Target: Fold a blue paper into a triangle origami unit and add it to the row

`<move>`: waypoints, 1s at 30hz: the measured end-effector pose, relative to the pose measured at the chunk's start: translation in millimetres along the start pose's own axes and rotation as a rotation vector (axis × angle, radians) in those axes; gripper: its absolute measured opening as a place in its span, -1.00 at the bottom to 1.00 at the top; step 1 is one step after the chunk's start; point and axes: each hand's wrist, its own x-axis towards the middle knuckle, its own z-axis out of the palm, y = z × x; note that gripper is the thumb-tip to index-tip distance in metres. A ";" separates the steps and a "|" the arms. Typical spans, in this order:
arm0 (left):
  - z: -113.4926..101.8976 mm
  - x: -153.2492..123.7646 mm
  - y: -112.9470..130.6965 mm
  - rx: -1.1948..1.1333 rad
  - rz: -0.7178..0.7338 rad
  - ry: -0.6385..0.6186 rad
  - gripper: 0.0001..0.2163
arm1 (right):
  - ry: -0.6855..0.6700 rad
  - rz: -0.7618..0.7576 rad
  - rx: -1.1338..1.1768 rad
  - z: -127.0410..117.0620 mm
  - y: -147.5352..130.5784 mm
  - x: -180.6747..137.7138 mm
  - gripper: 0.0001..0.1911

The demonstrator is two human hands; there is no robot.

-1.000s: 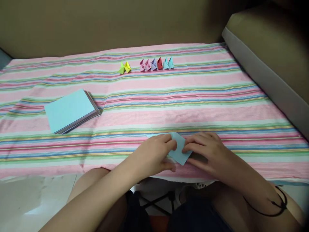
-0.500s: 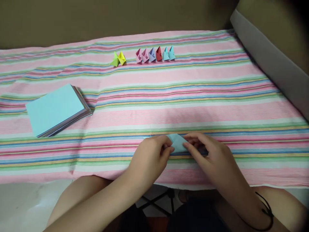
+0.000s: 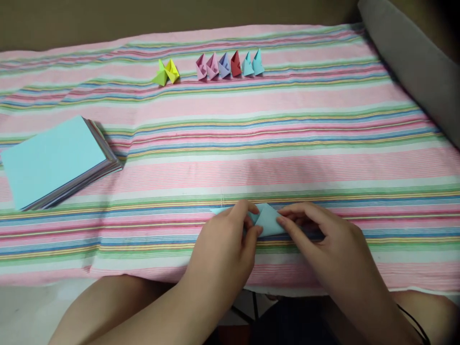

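A light blue folded sheet of paper (image 3: 269,221) is between my two hands, just above or on the striped cloth near its front edge. My left hand (image 3: 230,237) pinches it at the middle with thumb and forefinger, and covers much of its left part; a thin pointed tip sticks out beyond the knuckles. At the right corner, my right hand (image 3: 325,235) grips the paper between thumb and fingertips. A slanting fold runs down between the two grips.
A thick stack of coloured paper (image 3: 57,160) with a light blue top sheet lies at the left. At the back stand small folded paper pieces: a green one (image 3: 160,75), a yellow one (image 3: 172,71), and a row of several (image 3: 224,67). A grey padded edge (image 3: 409,62) borders the right side.
The view has shifted and come closer, so the stack sits further left and the folded pieces higher. Both hands keep hold of the blue paper, with a little more of its left tip showing.
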 end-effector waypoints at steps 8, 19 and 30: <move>5.3 -4.3 1.6 0.351 0.226 0.202 -0.79 | 0.038 -0.020 -0.066 2.9 -0.7 -2.7 -0.92; 54.0 -45.1 0.0 0.806 0.606 0.343 -0.64 | 0.037 0.005 -0.101 2.2 1.6 -5.7 -0.92; 59.0 -47.7 -0.1 0.822 0.569 0.343 -0.62 | 0.050 -0.006 -0.128 1.3 -1.0 -4.6 -0.91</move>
